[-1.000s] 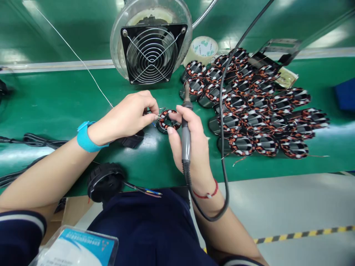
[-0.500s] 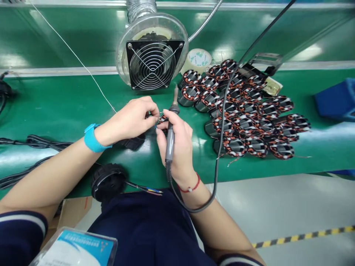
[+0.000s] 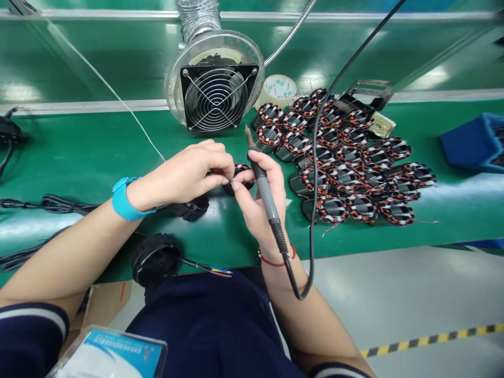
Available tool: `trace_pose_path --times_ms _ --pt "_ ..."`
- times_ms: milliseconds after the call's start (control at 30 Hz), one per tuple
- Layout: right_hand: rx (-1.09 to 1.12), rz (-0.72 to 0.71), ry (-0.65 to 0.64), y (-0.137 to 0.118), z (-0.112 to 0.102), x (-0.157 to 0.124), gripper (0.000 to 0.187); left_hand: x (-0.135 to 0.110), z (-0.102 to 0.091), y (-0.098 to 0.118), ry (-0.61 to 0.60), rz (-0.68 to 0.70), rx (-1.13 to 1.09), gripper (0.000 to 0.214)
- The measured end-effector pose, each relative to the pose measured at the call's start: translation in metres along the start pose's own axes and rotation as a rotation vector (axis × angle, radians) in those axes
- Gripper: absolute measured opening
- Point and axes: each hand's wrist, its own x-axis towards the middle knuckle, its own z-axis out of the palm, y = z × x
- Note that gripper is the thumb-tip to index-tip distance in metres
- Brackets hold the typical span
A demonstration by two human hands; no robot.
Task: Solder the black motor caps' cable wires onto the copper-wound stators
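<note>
My right hand [image 3: 264,202] is closed around a soldering iron [image 3: 268,195], its tip pointing up and away from me. That hand's thumb and finger also meet near the fingertips of my left hand [image 3: 197,170]. My left hand pinches a thin wire end with a bit of blue showing; most of it is hidden by the fingers. Behind the fingertips is a wound stator [image 3: 241,169], black with copper coils, partly covered by both hands. A thin pale wire [image 3: 137,121] slants down from the upper left and runs behind my left hand.
Several wound stators [image 3: 346,176] stand grouped on the right of the green bench [image 3: 98,149]. A fume fan [image 3: 217,98] faces me at the back, beside a tape roll [image 3: 279,89]. Black cables [image 3: 51,202], a round black housing [image 3: 157,257] and a blue bin [image 3: 468,144] lie around.
My right hand has shifted slightly right and the iron now leans more to the left. My left hand has moved a little right, and more of the stator shows between the hands.
</note>
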Motion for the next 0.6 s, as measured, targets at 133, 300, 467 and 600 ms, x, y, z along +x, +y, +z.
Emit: trace_pose_path --times_ms 133,300,467,600 --pt "0.030 -0.014 -0.062 0.0032 -0.0030 0.0021 0.046 -0.0004 0.0026 -0.0006 0.013 0.026 0.017 0.016" --pt "-0.024 -0.008 -0.111 0.0021 -0.0058 0.0040 0.042 -0.0002 0.0041 -0.0018 -0.019 0.052 0.046 0.016" --pt "-0.040 -0.032 -0.043 0.0016 -0.0033 0.0040 0.038 0.0000 0.0041 -0.0009 -0.009 0.005 0.121 0.014" --pt "-0.077 -0.019 -0.041 0.0026 -0.0035 0.0021 0.039 -0.0014 0.0092 0.0021 0.020 -0.050 0.134 0.016"
